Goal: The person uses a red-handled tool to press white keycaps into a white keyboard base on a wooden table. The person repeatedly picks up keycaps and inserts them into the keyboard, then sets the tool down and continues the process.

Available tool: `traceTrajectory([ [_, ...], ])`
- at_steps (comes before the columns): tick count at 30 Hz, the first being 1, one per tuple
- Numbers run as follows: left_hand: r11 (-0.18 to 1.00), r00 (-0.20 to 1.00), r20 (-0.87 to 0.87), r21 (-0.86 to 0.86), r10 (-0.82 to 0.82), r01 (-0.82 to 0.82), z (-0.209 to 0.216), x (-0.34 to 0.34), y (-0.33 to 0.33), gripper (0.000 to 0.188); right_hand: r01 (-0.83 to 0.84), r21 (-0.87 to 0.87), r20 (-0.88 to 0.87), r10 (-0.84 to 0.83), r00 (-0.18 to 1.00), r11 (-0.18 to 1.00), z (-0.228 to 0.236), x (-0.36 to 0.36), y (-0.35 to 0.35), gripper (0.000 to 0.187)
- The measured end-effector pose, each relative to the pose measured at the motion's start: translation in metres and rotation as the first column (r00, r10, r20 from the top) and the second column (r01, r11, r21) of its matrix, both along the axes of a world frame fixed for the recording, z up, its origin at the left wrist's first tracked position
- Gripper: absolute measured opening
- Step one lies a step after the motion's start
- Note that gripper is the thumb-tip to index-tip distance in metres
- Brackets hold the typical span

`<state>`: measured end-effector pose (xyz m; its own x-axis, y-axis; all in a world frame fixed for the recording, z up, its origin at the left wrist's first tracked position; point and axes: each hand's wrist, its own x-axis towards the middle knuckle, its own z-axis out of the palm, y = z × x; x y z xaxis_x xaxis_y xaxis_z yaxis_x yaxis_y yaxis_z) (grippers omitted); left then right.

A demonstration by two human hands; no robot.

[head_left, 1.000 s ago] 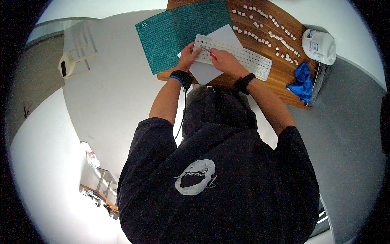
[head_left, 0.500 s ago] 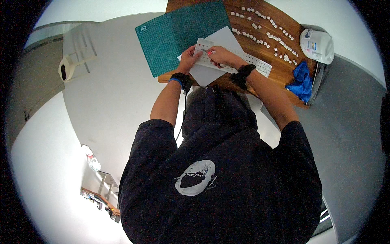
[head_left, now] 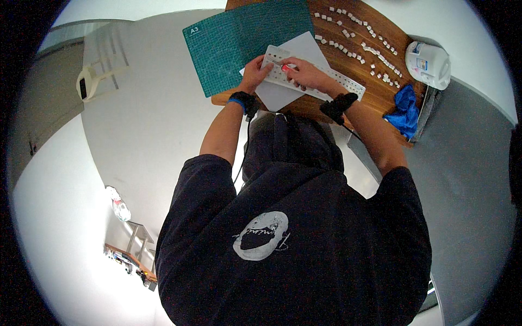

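A white keyboard base (head_left: 348, 84), its keycaps off and rows of dark switch spots showing, lies slantwise in front of me. My left hand (head_left: 254, 74) grips its left end, thumb on top and fingers around the edge. In my right hand (head_left: 305, 74) is a thin tool with a red handle (head_left: 285, 68), held in closed fingers over the left part of the keyboard. The tool points left, toward my left thumb; its exact kind is too small to tell. Beneath the keyboard is a white sheet (head_left: 280, 100), partly on a green cutting mat (head_left: 223, 60).
Loose white keycaps (head_left: 356, 54) lie in several rows at the right of the wooden table (head_left: 375, 103). Beyond them stand a white plastic jug (head_left: 429, 65) and a crumpled blue cloth (head_left: 403, 111). A pale chair (head_left: 87, 84) is off to the left.
My right hand has shifted slightly right and its index finger now reaches further along the tool. The left hand stays at the keyboard's end. The whole view has moved a little.
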<state>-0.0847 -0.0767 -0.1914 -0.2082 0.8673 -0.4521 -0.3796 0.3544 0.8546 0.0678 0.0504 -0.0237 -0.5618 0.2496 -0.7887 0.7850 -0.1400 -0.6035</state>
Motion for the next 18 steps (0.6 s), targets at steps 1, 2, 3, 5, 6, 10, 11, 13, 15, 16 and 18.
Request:
traceTrajectory([
  [1, 1.0, 1.0, -0.014, -0.024, -0.009, 0.009, 0.001, 0.001, 0.001, 0.04, -0.079, 0.18, -0.04, 0.088, 0.995, 0.98, -0.013, 0.007, -0.005, 0.035],
  [2, 0.999, 0.999, -0.028, -0.047, -0.018, 0.017, 0.001, 0.001, 0.002, 0.04, -0.147, 0.357, -0.062, 0.181, 0.982, 0.922, -0.031, 0.014, -0.014, 0.036],
  [3, 0.997, 0.999, -0.043, -0.072, -0.027, 0.024, 0.003, 0.001, 0.004, 0.041, -0.202, 0.523, -0.067, 0.276, 0.959, 0.828, -0.037, 0.015, -0.018, 0.037],
  [5, 0.999, 0.999, -0.048, -0.049, -0.025, 0.022, 0.007, 0.002, 0.004, 0.042, -0.214, 0.493, -0.032, 0.264, 0.964, 0.843, -0.046, 0.022, -0.021, 0.037],
  [6, 0.999, 0.999, -0.051, -0.041, -0.018, 0.016, 0.007, 0.002, 0.003, 0.043, -0.224, 0.475, -0.016, 0.263, 0.965, 0.851, -0.046, 0.022, -0.022, 0.038],
  [10, 1.0, 0.999, -0.025, -0.021, -0.02, 0.019, 0.009, 0.001, 0.001, 0.045, -0.199, 0.493, -0.038, 0.249, 0.968, 0.847, -0.046, 0.024, -0.023, 0.038],
  [11, 0.999, 1.0, -0.015, -0.031, -0.019, 0.018, 0.011, 0.001, 0.0, 0.045, -0.19, 0.504, -0.051, 0.248, 0.967, 0.843, -0.047, 0.024, -0.023, 0.037],
  [13, 0.999, 1.0, 0.017, -0.049, -0.01, 0.011, 0.012, 0.002, 0.001, 0.046, -0.191, 0.541, -0.059, 0.263, 0.963, 0.819, -0.051, 0.024, -0.023, 0.036],
  [15, 0.998, 0.998, 0.06, -0.065, 0.007, -0.003, 0.013, 0.002, 0.002, 0.048, -0.215, 0.591, -0.045, 0.298, 0.953, 0.777, -0.054, 0.021, -0.024, 0.034],
  [16, 0.999, 0.998, 0.057, -0.048, 0.011, -0.008, 0.014, 0.002, 0.002, 0.05, -0.22, 0.59, -0.034, 0.297, 0.954, 0.777, -0.054, 0.02, -0.024, 0.034],
  [18, 1.0, 0.999, 0.05, -0.016, 0.022, -0.021, 0.014, 0.003, 0.001, 0.054, -0.234, 0.587, -0.012, 0.298, 0.955, 0.775, -0.051, 0.019, -0.026, 0.033],
])
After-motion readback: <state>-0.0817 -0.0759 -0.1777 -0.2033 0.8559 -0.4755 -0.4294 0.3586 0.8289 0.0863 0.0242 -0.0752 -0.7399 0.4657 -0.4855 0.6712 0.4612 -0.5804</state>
